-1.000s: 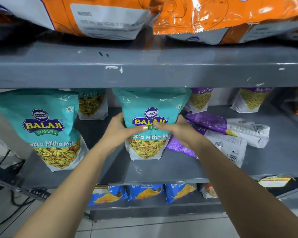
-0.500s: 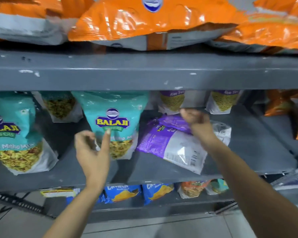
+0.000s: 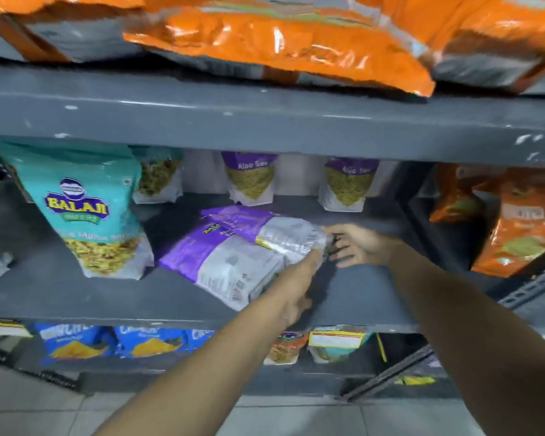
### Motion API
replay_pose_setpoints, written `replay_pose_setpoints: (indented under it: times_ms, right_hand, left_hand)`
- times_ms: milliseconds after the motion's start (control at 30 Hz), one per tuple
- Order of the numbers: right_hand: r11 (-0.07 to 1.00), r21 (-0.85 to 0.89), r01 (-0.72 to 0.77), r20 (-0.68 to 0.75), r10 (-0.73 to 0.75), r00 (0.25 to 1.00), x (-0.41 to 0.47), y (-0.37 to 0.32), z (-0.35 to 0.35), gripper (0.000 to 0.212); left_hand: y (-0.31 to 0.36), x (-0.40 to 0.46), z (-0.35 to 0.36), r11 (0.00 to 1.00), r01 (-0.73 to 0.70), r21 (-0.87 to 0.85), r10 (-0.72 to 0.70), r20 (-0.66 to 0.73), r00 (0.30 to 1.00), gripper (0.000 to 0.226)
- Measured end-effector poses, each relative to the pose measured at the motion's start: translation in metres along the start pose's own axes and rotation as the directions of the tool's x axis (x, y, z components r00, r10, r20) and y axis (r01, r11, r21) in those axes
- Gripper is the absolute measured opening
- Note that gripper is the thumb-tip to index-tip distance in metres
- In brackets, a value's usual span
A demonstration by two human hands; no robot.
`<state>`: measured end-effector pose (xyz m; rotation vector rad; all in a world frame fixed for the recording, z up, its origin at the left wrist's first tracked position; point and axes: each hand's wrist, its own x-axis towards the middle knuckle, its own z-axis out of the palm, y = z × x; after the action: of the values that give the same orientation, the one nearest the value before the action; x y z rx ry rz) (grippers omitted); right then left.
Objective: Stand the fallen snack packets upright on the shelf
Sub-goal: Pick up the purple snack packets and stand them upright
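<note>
Two purple-and-white snack packets lie flat and stacked in the middle of the grey shelf [image 3: 365, 297]. The upper packet [image 3: 265, 229] rests across the lower packet [image 3: 221, 262]. My left hand [image 3: 293, 287] reaches in from below, its fingertips against the right edge of the stack. At the upper packet's clear right end is my right hand [image 3: 356, 243], fingers spread and touching it. Neither hand has closed on a packet. A teal Balaji packet [image 3: 88, 212] stands upright to the left.
At the back of the shelf stand two purple packets [image 3: 250, 177] [image 3: 346, 184] and a teal one [image 3: 159, 174]. Orange packets [image 3: 280, 48] lie on the shelf above, more orange ones [image 3: 523, 221] are at the right, and blue packets [image 3: 76, 341] sit below.
Both hands have let go of the teal packet, which now stands upright. They moved right to the flat purple packets, and my view shifted right too.
</note>
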<state>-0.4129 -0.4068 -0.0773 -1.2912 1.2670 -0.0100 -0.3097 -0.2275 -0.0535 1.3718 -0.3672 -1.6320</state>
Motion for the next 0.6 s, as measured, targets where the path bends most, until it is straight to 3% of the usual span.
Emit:
replay_pose_setpoints:
  times_ms: [133,233,267,333,400,500,600]
  right_hand:
    - [0.994,0.095,0.054,0.115,-0.065,0.991,0.002,0.013,-0.003,0.042]
    - [0.968,0.22,0.121,0.182,-0.162,0.97,-0.002,0.024,-0.001,0.036]
    - [0.943,0.304,0.135,0.202,-0.202,0.958,-0.006,0.028,0.001,0.038]
    - [0.882,0.439,0.17,0.209,-0.285,0.935,-0.015,0.038,0.0,0.045]
    - [0.852,0.474,0.222,0.192,-0.346,0.918,-0.028,0.052,-0.01,0.051]
    - [0.84,0.442,0.316,0.187,-0.431,0.883,-0.046,0.071,-0.033,0.068]
    - [0.836,0.364,0.41,0.19,-0.497,0.846,-0.053,0.076,-0.056,0.077]
  left_hand:
    - [0.002,0.034,0.01,0.985,-0.093,-0.148,0.066,-0.179,0.982,0.067]
    - [-0.004,0.05,0.013,0.979,-0.102,-0.175,0.061,-0.222,0.973,0.104]
    - [-0.007,0.047,0.014,0.98,-0.099,-0.17,0.061,-0.215,0.975,0.1]
    - [-0.015,0.04,0.017,0.986,-0.115,-0.124,0.089,-0.201,0.976,0.059]
    - [-0.028,0.034,0.022,0.986,-0.124,-0.109,0.106,-0.154,0.982,0.033]
    - [-0.044,0.032,0.024,0.962,-0.269,-0.055,0.268,-0.024,0.963,0.037]
    - [-0.045,0.047,0.024,0.924,-0.363,0.116,0.355,0.087,0.931,0.039]
